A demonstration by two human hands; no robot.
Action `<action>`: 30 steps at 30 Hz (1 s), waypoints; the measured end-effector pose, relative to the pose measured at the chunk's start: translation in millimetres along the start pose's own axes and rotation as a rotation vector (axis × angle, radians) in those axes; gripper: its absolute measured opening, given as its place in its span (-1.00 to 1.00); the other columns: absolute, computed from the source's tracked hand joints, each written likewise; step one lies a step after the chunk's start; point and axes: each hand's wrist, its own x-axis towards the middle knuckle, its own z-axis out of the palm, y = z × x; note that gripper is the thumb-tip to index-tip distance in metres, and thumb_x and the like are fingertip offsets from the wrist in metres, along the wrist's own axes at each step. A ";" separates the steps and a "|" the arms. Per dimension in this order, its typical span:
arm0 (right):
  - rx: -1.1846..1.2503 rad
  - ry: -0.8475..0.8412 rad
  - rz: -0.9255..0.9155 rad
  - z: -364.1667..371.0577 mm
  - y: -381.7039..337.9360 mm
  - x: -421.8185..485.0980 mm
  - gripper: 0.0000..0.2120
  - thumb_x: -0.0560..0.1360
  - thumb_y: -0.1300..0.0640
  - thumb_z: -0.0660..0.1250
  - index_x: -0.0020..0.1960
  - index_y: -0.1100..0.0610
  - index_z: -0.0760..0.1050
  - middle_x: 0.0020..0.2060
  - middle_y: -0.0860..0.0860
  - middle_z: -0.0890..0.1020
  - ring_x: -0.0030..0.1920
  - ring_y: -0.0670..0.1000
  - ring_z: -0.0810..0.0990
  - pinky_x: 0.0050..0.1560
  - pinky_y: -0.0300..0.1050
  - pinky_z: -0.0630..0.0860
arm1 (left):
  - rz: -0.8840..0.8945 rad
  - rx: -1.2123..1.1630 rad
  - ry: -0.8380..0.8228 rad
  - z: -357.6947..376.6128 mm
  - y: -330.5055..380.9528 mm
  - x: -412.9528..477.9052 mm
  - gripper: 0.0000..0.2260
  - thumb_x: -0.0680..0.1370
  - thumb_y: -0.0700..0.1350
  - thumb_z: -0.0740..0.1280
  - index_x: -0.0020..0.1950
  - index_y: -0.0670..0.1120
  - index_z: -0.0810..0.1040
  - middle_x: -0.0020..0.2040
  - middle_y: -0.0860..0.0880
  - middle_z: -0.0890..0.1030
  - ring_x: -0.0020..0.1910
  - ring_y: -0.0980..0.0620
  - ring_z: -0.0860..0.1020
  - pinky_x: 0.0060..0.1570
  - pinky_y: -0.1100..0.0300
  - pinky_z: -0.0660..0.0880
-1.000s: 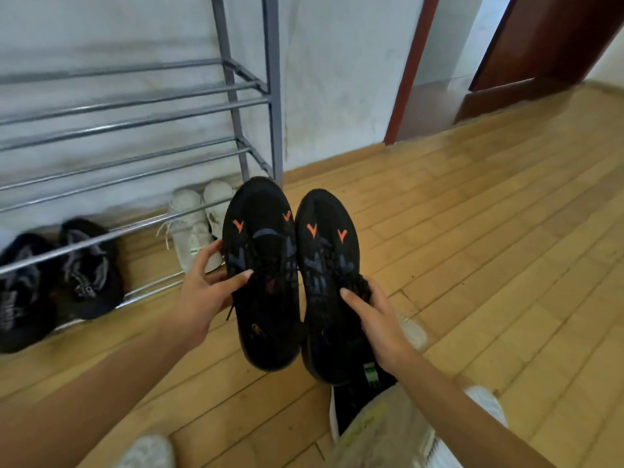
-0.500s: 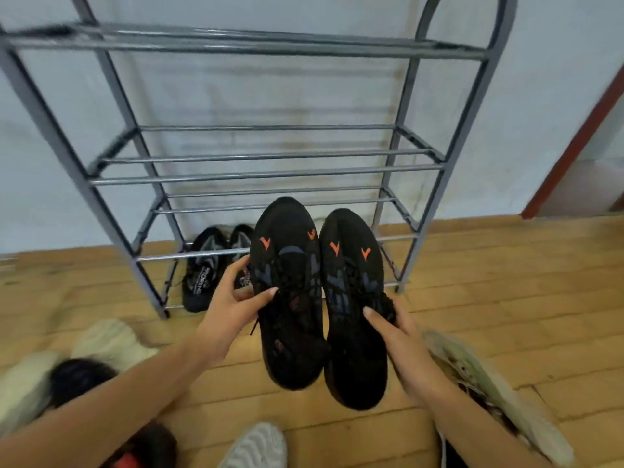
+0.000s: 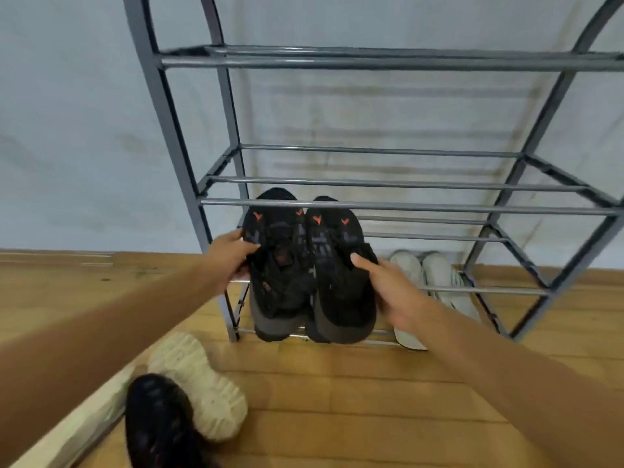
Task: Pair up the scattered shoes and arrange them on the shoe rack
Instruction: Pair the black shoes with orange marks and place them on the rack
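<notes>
I hold a pair of black sneakers with orange marks side by side. My left hand (image 3: 229, 253) grips the left black shoe (image 3: 275, 265) and my right hand (image 3: 391, 292) grips the right black shoe (image 3: 339, 271). Their toes pass under the front bar of a middle tier of the grey metal shoe rack (image 3: 405, 207), at its left end. A pair of white sneakers (image 3: 435, 282) lies on the bottom tier to the right.
On the wooden floor near my left arm lie a cream shoe (image 3: 202, 383), sole up, and a black shoe (image 3: 158, 423). The rack stands against a pale wall. Its upper tiers hold nothing in view.
The view has swung and closed in on the rack. Both hands have carried the black pair forward and up, so the toes now reach under the tier's front bar.
</notes>
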 end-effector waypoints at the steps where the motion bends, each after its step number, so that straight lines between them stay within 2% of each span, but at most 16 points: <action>1: -0.003 -0.002 0.001 3.9 -3.9 14.5 -0.65 0.53 0.04 0.30 0.29 0.11 0.50 0.18 0.07 0.63 0.20 0.10 0.57 0.33 0.11 0.42 | 0.017 0.038 0.028 2.0 9.5 11.2 -0.78 0.52 -0.36 0.23 -0.03 -0.08 0.58 -0.20 -0.09 0.57 -0.34 0.04 0.52 -0.52 0.30 0.48; 3: -0.005 0.012 0.020 12.7 -8.8 39.7 -0.61 0.54 0.02 0.29 0.33 0.11 0.46 0.21 0.08 0.60 0.23 0.12 0.54 0.34 0.13 0.40 | 0.059 0.137 0.104 5.7 26.2 31.2 -0.81 0.54 -0.35 0.20 -0.10 -0.12 0.54 -0.28 -0.08 0.51 -0.38 0.04 0.47 -0.44 0.24 0.47; 4: 0.000 0.020 0.022 16.9 -9.2 52.3 -0.62 0.54 0.05 0.28 0.33 0.12 0.45 0.22 0.08 0.59 0.24 0.12 0.53 0.34 0.12 0.40 | 0.082 0.198 0.143 6.9 31.6 40.4 -0.84 0.54 -0.34 0.21 -0.01 -0.17 0.54 -0.28 -0.10 0.51 -0.36 0.00 0.48 -0.36 0.17 0.51; 6: 0.017 0.016 0.027 26.0 -7.9 70.9 -0.64 0.54 0.12 0.29 0.33 0.15 0.44 0.20 0.10 0.59 0.23 0.13 0.54 0.29 0.10 0.45 | 0.116 0.413 0.165 9.7 33.6 58.6 -0.69 0.54 -0.29 0.19 0.28 -0.20 0.46 -0.10 -0.16 0.55 -0.19 -0.12 0.54 -0.13 0.06 0.54; 8: -0.021 -0.010 0.031 34.5 -2.7 81.2 -0.63 0.52 0.16 0.32 0.32 0.14 0.43 0.17 0.11 0.59 0.21 0.16 0.55 0.22 0.13 0.49 | 0.119 0.614 0.117 15.1 23.0 63.7 -0.56 0.56 -0.26 0.15 0.46 -0.15 0.25 0.02 -0.14 0.52 -0.11 -0.12 0.49 -0.12 0.10 0.45; 9: -0.061 -0.012 0.027 37.1 -0.3 84.0 -0.63 0.52 0.16 0.31 0.32 0.12 0.42 0.16 0.10 0.59 0.20 0.16 0.55 0.21 0.14 0.50 | 0.101 0.637 0.077 16.5 14.3 66.1 -0.55 0.57 -0.25 0.14 0.46 -0.16 0.22 0.05 -0.16 0.52 -0.09 -0.11 0.47 -0.10 0.13 0.43; 12: -0.090 0.008 0.007 35.3 3.5 88.5 -0.62 0.54 0.14 0.26 0.35 0.10 0.38 0.17 0.09 0.57 0.18 0.14 0.53 0.19 0.13 0.50 | 0.094 0.614 0.029 16.4 -5.0 70.6 -0.62 0.59 -0.19 0.12 0.41 -0.16 0.30 0.26 -0.26 0.47 0.18 -0.22 0.47 0.12 0.06 0.39; 14: -0.106 0.035 -0.019 32.0 3.3 84.1 -0.54 0.53 0.10 0.25 0.41 0.08 0.31 0.24 0.05 0.52 0.26 0.12 0.49 0.24 0.08 0.44 | 0.149 0.586 0.066 15.0 -3.4 69.5 -0.64 0.61 -0.16 0.10 0.41 -0.16 0.32 0.28 -0.24 0.47 0.24 -0.21 0.45 0.08 0.11 0.35; 16: -0.175 0.089 -0.081 31.5 2.5 67.2 -0.46 0.56 0.12 0.22 0.50 0.06 0.16 0.28 -0.04 0.39 0.31 0.01 0.38 0.23 -0.11 0.29 | 0.240 0.548 0.061 16.0 -2.0 56.0 -0.65 0.62 -0.15 0.08 0.40 -0.15 0.33 0.29 -0.21 0.47 0.26 -0.18 0.45 0.10 0.15 0.34; 17: -0.198 0.124 -0.115 30.0 4.1 57.1 -0.44 0.58 0.14 0.20 0.53 0.05 0.10 0.36 0.00 0.35 0.31 0.00 0.35 0.17 -0.13 0.24 | 0.298 0.530 0.032 16.6 -5.3 43.7 -0.64 0.62 -0.14 0.08 0.42 -0.12 0.31 0.33 -0.17 0.44 0.30 -0.14 0.42 0.18 0.17 0.34; 20: -0.203 0.185 -0.173 22.0 14.4 13.5 -0.48 0.57 0.21 0.17 0.50 0.01 0.16 0.41 0.00 0.32 0.17 -0.08 0.35 0.14 -0.19 0.21 | 0.500 0.551 0.026 9.2 -38.8 -12.4 -0.55 0.62 -0.12 0.12 0.52 -0.01 0.17 0.51 -0.03 0.24 0.46 0.06 0.22 0.45 0.17 0.15; 23: -0.298 0.296 -0.286 16.4 40.7 -24.0 -0.56 0.53 0.30 0.17 0.38 0.03 0.32 0.29 -0.02 0.44 -0.02 -0.20 0.44 -0.05 -0.43 0.34 | 0.682 0.643 0.157 -4.7 -95.7 -72.8 -0.56 0.58 -0.20 0.21 0.45 -0.07 0.24 0.35 -0.02 0.34 0.25 0.23 0.29 0.21 0.54 0.20; 25: -0.372 0.280 -0.292 15.6 58.4 -42.1 -0.58 0.51 0.31 0.18 0.34 0.06 0.35 0.23 -0.01 0.45 -0.09 -0.22 0.43 -0.10 -0.37 0.40 | 0.606 0.814 0.148 -7.5 -133.5 -93.9 -0.52 0.54 -0.16 0.25 0.44 -0.10 0.23 0.31 -0.07 0.33 0.23 0.07 0.36 0.11 0.41 0.32; 27: -0.444 0.211 -0.186 21.3 76.3 -54.7 -0.59 0.51 0.29 0.20 0.33 0.07 0.36 0.24 0.03 0.45 -0.05 -0.13 0.45 -0.08 -0.23 0.42 | 0.289 1.096 0.064 -9.6 -164.6 -94.1 -0.36 0.52 0.01 0.25 0.52 -0.06 0.04 0.46 -0.14 0.15 0.41 -0.18 0.24 0.25 0.05 0.37; 28: -0.452 0.175 -0.106 25.8 83.8 -58.6 -0.60 0.51 0.28 0.22 0.33 0.07 0.36 0.25 0.04 0.44 -0.05 -0.10 0.45 -0.14 -0.23 0.40 | 0.099 1.190 0.016 -10.9 -173.9 -89.2 -0.28 0.52 0.11 0.23 0.55 -0.03 -0.08 0.54 -0.16 0.00 0.49 -0.25 0.10 0.35 -0.09 0.28; 30: -0.426 0.118 0.034 36.3 92.9 -64.2 -0.60 0.50 0.26 0.24 0.33 0.07 0.37 0.25 0.06 0.45 -0.01 -0.04 0.47 -0.18 -0.24 0.36 | -0.154 1.233 0.002 -12.3 -183.7 -76.5 -0.15 0.48 0.26 0.21 0.55 -0.01 -0.22 0.55 -0.20 -0.24 0.52 -0.30 -0.11 0.45 -0.18 0.06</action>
